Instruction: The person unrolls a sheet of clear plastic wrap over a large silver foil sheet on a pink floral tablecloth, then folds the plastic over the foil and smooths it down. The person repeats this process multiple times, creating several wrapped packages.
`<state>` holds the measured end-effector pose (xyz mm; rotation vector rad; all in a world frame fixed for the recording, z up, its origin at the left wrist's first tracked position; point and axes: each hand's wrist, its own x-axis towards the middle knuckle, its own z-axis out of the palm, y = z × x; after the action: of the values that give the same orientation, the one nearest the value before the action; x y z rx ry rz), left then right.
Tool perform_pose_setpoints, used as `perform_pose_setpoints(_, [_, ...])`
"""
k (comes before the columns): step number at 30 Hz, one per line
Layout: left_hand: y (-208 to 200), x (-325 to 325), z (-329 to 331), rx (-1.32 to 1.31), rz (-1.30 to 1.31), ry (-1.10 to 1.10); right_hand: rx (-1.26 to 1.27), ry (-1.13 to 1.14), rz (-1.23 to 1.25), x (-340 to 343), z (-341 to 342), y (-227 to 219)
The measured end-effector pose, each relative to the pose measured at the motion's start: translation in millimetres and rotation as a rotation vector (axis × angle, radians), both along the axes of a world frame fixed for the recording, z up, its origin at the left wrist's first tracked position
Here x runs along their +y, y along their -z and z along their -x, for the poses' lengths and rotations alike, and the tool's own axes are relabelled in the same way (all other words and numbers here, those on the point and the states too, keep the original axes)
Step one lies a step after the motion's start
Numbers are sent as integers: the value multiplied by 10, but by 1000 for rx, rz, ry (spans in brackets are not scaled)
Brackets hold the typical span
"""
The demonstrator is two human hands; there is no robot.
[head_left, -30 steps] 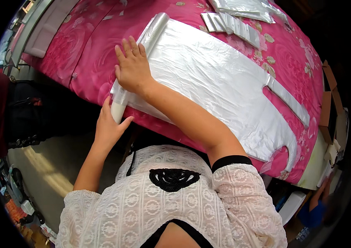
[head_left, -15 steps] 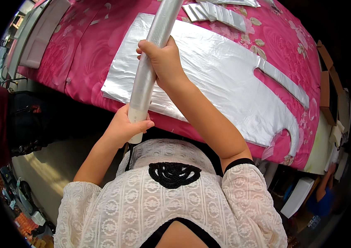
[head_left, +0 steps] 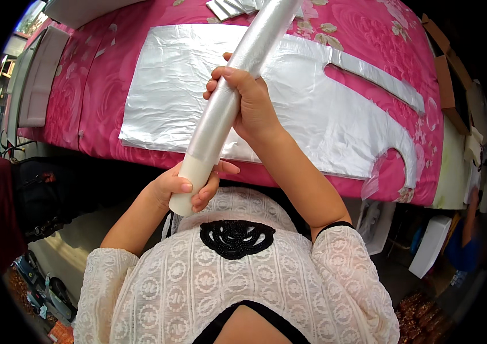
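A long roll of clear plastic film [head_left: 220, 117] slants up and to the right in front of me, its far end beyond the picture's top edge. My left hand [head_left: 189, 186] grips the bare whitish core at its near end. Farther up, my right hand [head_left: 244, 94] wraps round the film-covered part. Beneath the roll, a stack of silvery-white plastic vest bags [head_left: 306, 114] lies flat on the table, with its handle loops toward the right. The roll and my right forearm hide part of the stack.
A pink flowered cloth [head_left: 106, 80] covers the table. Folded plastic packets [head_left: 226, 8] lie at the far edge. White foam-like boxes [head_left: 43, 80] stand at the left, an open cardboard box [head_left: 453, 86] at the right. A person in blue [head_left: 464, 246] is at the far right.
The roll has tilted further to the right, and its near end has come closer to me. Both hands moved with it, still holding on. The view has shifted slightly.
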<state>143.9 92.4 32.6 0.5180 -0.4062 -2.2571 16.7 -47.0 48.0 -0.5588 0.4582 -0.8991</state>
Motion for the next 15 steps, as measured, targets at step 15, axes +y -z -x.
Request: perform_pose_setpoints(15, [124, -27, -16, -981, 10, -131, 287, 42, 26, 283, -24, 362])
